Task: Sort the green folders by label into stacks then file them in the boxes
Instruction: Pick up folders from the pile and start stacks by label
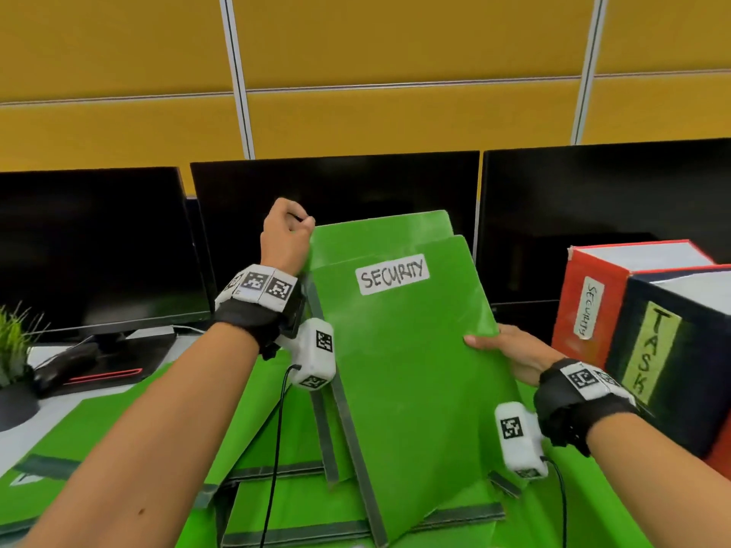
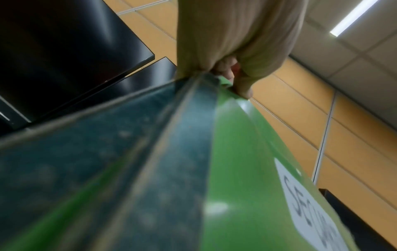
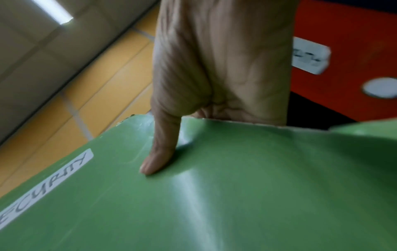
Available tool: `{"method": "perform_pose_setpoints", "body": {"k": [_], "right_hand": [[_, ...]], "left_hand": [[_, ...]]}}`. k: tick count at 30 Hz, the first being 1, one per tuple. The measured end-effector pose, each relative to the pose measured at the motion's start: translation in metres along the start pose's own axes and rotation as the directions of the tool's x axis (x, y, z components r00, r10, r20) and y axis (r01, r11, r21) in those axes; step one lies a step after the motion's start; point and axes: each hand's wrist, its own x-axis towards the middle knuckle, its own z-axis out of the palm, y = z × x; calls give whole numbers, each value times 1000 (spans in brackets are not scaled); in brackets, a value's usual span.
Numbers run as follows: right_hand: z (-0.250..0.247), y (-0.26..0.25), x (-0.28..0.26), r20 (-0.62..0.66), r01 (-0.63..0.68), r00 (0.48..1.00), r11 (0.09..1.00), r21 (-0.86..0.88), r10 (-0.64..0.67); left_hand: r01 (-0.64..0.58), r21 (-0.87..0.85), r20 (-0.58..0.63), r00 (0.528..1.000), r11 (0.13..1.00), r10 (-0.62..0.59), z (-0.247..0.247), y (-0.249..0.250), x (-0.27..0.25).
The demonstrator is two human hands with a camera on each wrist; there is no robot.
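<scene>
Across the far side, three dark monitors in front of a yellow panelled wall. Below them, a table largely covered by green folders lying flat and overlapping, grey spine strips showing; labels on these not readable. At the right, two upright boxes: a red box marked SECURITY, and just in front of it a dark blue box marked TASK. At the far left, a small potted plant.

In the middle, raised and tilted above the flat folders, a small held stack of two or more folders, the front one bearing a white SECURITY label. Left hand at the stack's upper left corner, fingers curled and pinching the spine edges together. Right hand at the stack's right edge, thumb pressed flat on the front cover, remaining fingers hidden behind the folders, so a pinch through the stack.

Judged progress: sorting seemingly well along, with a SECURITY stack gathered and near its matching red box. Filing apparently still ahead; whether either box already holds folders cannot be told. Remaining flat folders still to be lifted and filed, presumably into the TASK box.
</scene>
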Motion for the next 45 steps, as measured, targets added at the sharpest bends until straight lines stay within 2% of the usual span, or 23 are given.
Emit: {"method": "perform_pose_setpoints", "body": {"k": [3,4,6,8,9,12,15,18,22,24,26,28,30,32,34,36,39,42,44,45], "right_hand": [[-3,12,4,-83,81,994,988,131,-70],[-4,14,6,-125,102,989,978,181,-80],[-3,12,6,-191,161,976,943,290,-107],[-1,7,7,-242,217,961,911,350,-136],[-1,5,8,-259,240,954,899,365,-150],[-3,8,18,-299,292,935,895,336,-192],[-6,14,22,-324,214,939,934,285,-116],[-6,27,26,-315,102,948,982,159,-48],[9,46,23,-228,-77,972,996,-50,64],[18,55,25,-246,-170,961,971,-169,125],[26,59,25,-285,-256,945,908,-331,163],[32,59,26,-311,-275,938,875,-398,153],[36,51,24,-319,-184,943,944,-275,91],[36,37,23,-293,-47,954,998,46,58],[32,25,23,-221,47,975,930,363,37],[27,14,19,-176,61,984,842,536,41],[20,13,14,-118,5,990,834,551,72],[18,14,6,-7,-100,993,868,486,118],[22,19,5,-39,-148,986,954,261,163],[22,23,7,-96,-170,979,982,86,178]], "left_hand": [[113,-187,-37,992,976,-122,2,-2,-2],[190,-261,6,981,946,-195,4,-7,-4],[346,-322,185,936,881,-300,8,-21,-15],[430,-248,315,883,868,-348,13,-33,-29],[437,-224,310,879,871,-362,15,-36,-34],[350,-269,138,936,897,-324,12,-36,-27],[196,-331,-22,976,923,-216,-2,-24,-6],[100,-374,-82,987,922,-140,-15,-12,12],[43,-371,-53,996,928,-67,-22,-6,16],[23,-368,-16,999,930,-31,-22,-8,13],[-10,-377,14,1000,926,17,-21,-7,8],[-26,-396,70,996,918,59,-21,-3,3],[8,-442,151,986,897,66,-19,1,-5],[82,-469,223,974,879,29,-16,0,-13],[148,-473,250,968,869,-28,-14,-6,-23],[212,-467,272,958,859,-88,-13,-10,-35],[354,-428,370,908,832,-196,-17,-18,-58],[451,-298,530,811,841,-248,-22,-27,-77],[492,-84,589,726,867,-355,-20,-32,-86],[508,32,594,683,861,-425,-17,-38,-88]]}}
